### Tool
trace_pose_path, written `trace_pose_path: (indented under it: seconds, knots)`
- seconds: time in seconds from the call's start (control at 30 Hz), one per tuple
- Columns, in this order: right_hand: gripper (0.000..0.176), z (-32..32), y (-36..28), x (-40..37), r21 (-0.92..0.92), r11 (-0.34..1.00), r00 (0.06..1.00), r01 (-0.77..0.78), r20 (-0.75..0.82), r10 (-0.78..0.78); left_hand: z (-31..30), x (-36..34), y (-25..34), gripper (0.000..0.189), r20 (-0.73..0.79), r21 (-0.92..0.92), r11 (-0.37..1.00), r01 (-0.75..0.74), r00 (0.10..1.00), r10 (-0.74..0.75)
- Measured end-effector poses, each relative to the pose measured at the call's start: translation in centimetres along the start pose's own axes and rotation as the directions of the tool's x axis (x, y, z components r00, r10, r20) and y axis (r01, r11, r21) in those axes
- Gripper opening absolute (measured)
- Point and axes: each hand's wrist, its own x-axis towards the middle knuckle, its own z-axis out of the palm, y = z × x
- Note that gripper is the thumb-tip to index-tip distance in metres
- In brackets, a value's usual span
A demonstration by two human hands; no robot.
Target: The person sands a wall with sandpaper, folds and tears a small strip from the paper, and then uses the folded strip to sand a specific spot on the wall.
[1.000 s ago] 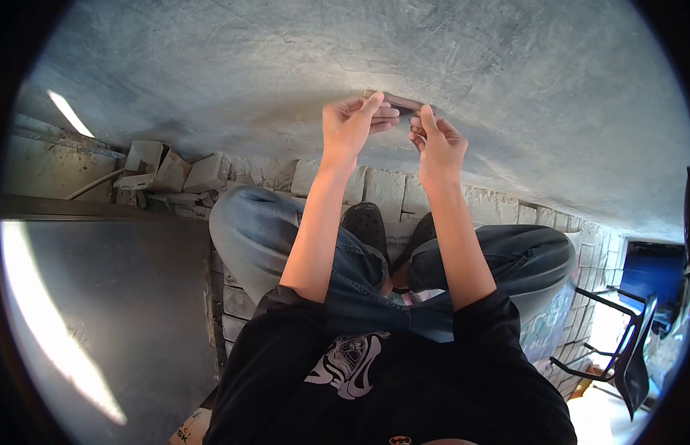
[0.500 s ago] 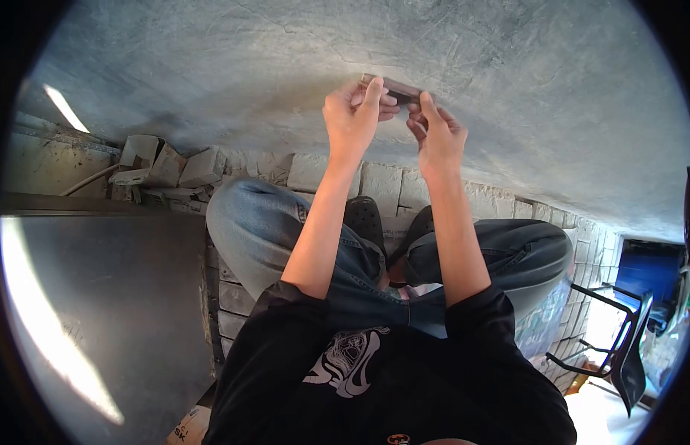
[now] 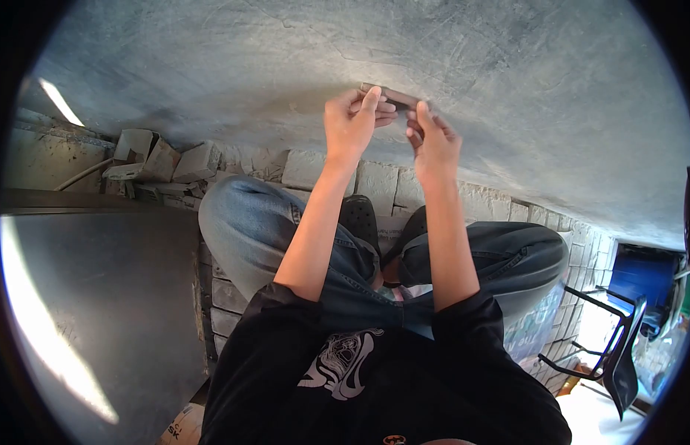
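Note:
A flat brown strip (image 3: 398,96) with a dark underside spans the gap between my hands, close against the grey wall (image 3: 501,96). My left hand (image 3: 349,122) pinches its left end, thumb on the near face and the other fingers curled behind. At the right end, my right hand (image 3: 437,144) grips it between thumb and fingertips. The strip slopes slightly down to the right, and its far face is hidden. What exactly it is, I cannot tell.
My bent knees (image 3: 245,222) and dark clogs (image 3: 357,222) are below the hands, on pale bricks (image 3: 375,183). Broken blocks (image 3: 159,159) are piled at left beside a dark flat panel (image 3: 130,282). A black chair (image 3: 622,360) and a blue container (image 3: 642,278) stand at right.
Both hands and the strip sit slightly lower in view, still held at both ends. The whole view has shifted a little as well.

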Motion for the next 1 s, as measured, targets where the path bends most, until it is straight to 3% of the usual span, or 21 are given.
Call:
trace_pose_path:
  seconds: [0.03,0.07,0.1,0.17,0.23,0.3,0.37,0.43,0.5,0.6,0.63,0.7,0.77,0.83,0.87,0.9,0.93,1.0]
  knots:
    - [0.014,-0.1,1.6,0.3,0.136,0.986,0.996,-0.092,-0.001,0.093,-0.1,0.0,-0.2,0.023,-0.003,-0.002,1.000,0.002,1.000,-0.002]
    - [0.013,-0.5,2.8,0.7,0.268,0.946,0.983,-0.181,0.010,0.185,-0.3,0.0,-0.4,0.024,-0.005,0.212,0.971,-0.111,0.993,0.115]
    - [0.013,-0.7,3.2,1.1,0.266,0.946,0.982,-0.182,0.011,0.186,-0.3,0.0,-0.4,0.024,0.021,0.416,0.883,-0.217,0.973,0.229]
    - [0.011,-1.4,3.9,1.5,0.413,0.858,0.951,-0.304,0.180,0.251,-0.2,0.1,-0.3,0.024,0.018,0.421,0.882,-0.211,0.974,0.225]
    - [0.012,-1.2,2.0,0.8,0.352,0.897,0.963,-0.269,0.118,0.242,-0.2,0.0,-0.3,0.024,0.020,0.430,0.879,-0.209,0.975,0.222]
    - [0.012,-0.4,-0.1,0.0,0.281,0.932,0.973,-0.230,0.061,0.222,0.3,0.1,-0.3,0.020,-0.039,0.102,0.992,-0.080,0.996,0.084]
    - [0.013,0.2,-1.1,-0.6,0.058,0.993,0.992,-0.103,-0.064,0.107,0.4,0.1,-0.4,0.020,-0.041,0.055,0.996,-0.064,0.997,0.066]
    - [0.012,-0.4,0.9,0.1,0.163,0.970,0.983,-0.180,-0.005,0.183,0.3,0.0,-0.4,0.020,-0.036,0.013,0.999,-0.049,0.998,0.049]
    - [0.012,-1.0,2.4,1.0,0.259,0.932,0.967,-0.254,0.062,0.246,0.0,-0.2,-0.3,0.024,0.032,0.509,0.822,-0.255,0.960,0.278]
    - [0.012,-1.4,2.6,1.3,0.366,0.856,0.931,-0.364,0.168,0.324,0.0,-0.2,-0.1,0.024,0.031,0.489,0.839,-0.237,0.966,0.255]
    - [0.012,-1.0,1.6,0.8,0.314,0.901,0.954,-0.299,0.092,0.285,0.1,-0.2,-0.3,0.024,0.033,0.491,0.839,-0.235,0.967,0.251]
    - [0.013,-0.2,0.0,-0.1,0.258,0.936,0.970,-0.238,0.025,0.240,0.4,0.1,-0.5,0.023,-0.015,0.140,0.982,-0.124,0.992,0.127]
    - [0.013,0.2,-0.7,-0.7,-0.049,0.999,0.998,-0.011,-0.066,0.007,0.5,0.1,-0.3,0.023,-0.020,0.083,0.993,-0.080,0.996,0.082]
    - [0.012,0.1,1.1,-0.3,0.032,0.998,0.997,-0.047,-0.065,0.049,0.1,0.0,-0.3,0.023,-0.016,0.021,0.999,-0.031,0.999,0.032]
    - [0.012,-0.4,2.9,0.4,0.190,0.966,0.985,-0.174,0.016,0.174,-0.2,0.0,-0.6,0.024,-0.020,0.308,0.935,-0.175,0.981,0.191]
    - [0.011,-0.2,3.4,0.6,0.331,0.894,0.953,-0.301,0.114,0.279,0.0,-0.1,-0.4,0.024,0.022,0.565,0.772,-0.292,0.940,0.340]
    - [0.012,-0.4,3.8,0.7,0.372,0.874,0.950,-0.313,0.111,0.293,0.1,-0.1,-0.2,0.024,0.025,0.564,0.771,-0.295,0.940,0.341]
    - [0.012,-0.8,3.6,1.3,0.394,0.846,0.934,-0.358,0.159,0.321,0.3,-0.4,0.1,0.024,0.046,0.723,0.630,-0.283,0.930,0.365]
